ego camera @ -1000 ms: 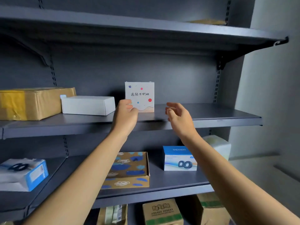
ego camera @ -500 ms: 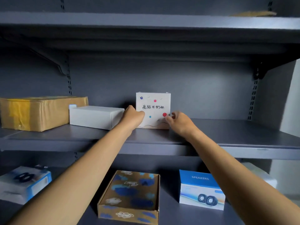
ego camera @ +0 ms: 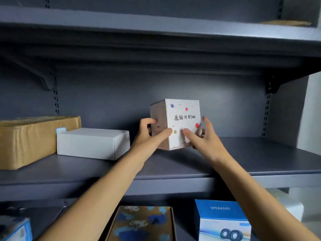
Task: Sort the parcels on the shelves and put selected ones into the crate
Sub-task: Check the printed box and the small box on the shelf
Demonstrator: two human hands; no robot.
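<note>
nearest, lower shelf: patterned brown box at centre, blue speakers box to its right, blue-and-white box at the far left edge, partly cut off.

both bare forearms reach up and forward over these to the middle shelf.

left grip: holding the white cube parcel, fingers curled on its left side face, thumb on the printed front face by the near vertical edge.
right grip: holding the same parcel, thumb on the front face low down, fingers wrapped round the right side.

the parcel sits between the two grips, over the middle shelf, turned so one vertical edge points at the camera. whether its base touches the shelf: cannot tell.

left of it, apart: white flat box, then a brown taped carton just beside that box.

farthest: the upper shelf overhead.
</note>
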